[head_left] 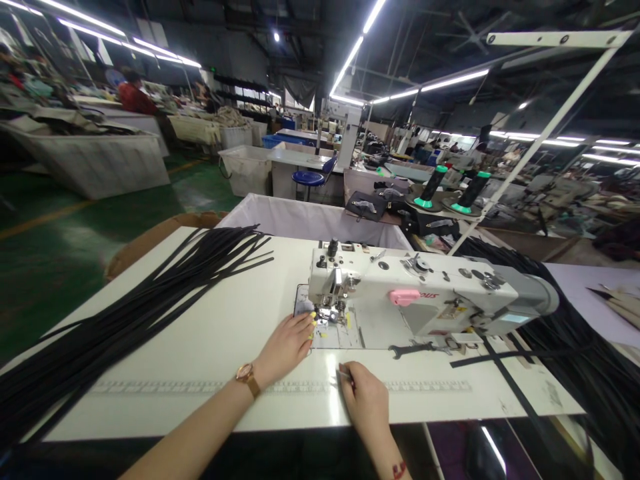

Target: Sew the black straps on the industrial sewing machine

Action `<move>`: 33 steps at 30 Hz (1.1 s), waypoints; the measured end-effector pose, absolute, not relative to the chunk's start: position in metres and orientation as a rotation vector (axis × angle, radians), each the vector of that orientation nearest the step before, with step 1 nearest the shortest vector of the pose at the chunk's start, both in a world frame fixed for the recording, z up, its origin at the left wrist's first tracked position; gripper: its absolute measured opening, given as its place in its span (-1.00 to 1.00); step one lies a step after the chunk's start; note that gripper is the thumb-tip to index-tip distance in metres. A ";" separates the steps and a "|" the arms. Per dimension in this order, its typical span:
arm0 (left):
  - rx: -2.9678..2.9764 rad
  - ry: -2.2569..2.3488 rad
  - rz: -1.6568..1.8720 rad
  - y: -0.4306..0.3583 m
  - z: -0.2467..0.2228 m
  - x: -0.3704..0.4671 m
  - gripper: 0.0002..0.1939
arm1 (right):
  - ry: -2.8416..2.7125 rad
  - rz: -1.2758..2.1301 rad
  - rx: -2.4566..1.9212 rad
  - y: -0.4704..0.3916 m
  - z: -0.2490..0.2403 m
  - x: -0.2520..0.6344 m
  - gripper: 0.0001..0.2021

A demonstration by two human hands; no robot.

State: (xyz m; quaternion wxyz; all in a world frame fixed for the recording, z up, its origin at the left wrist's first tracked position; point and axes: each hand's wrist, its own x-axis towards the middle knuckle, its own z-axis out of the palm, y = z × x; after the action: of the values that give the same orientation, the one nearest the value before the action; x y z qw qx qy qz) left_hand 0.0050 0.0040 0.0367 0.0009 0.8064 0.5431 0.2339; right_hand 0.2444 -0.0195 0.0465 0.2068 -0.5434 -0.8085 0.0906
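A white sewing machine [370,287] stands on the table, its needle and presser foot area [330,312] at the left end. My left hand [290,340], with a watch [245,375] on the wrist, lies with fingers stretched out flat beside the presser foot; yellow shows at the fingertips. Nothing can be made out under that hand. Close to the table's front edge, my right hand [367,393] is closed, thumb and fingers pinched together. A small thin, dark thing pokes out of it, too small to name. A ruler strip [430,385] runs along the tabletop below both hands.
Long black strips [165,307] are heaped on the table's left; more black strips [575,333] hang at the right. A wrench [413,349] lies before the machine. Behind are a white bin [260,210], thread cones [433,185] and a blue stool [308,178].
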 end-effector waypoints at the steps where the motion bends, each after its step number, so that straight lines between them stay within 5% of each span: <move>1: 2.530 1.709 0.727 0.004 0.037 0.005 -0.65 | -2.248 0.247 -1.511 -0.019 0.046 0.244 -0.81; 19: 2.542 1.654 0.684 0.010 0.033 -0.001 -0.63 | -2.276 0.345 -1.571 -0.021 0.054 0.242 -0.86; 33: 2.515 1.338 0.728 0.109 0.073 -0.028 -0.81 | -2.241 0.406 -1.581 -0.022 0.049 0.244 -0.86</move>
State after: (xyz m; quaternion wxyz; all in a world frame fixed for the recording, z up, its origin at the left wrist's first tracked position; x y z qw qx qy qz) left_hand -0.0283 0.1090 0.0733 0.1004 0.8510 0.4528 0.2462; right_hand 0.2443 -0.0220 0.0487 0.1833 -0.5606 -0.7946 0.1440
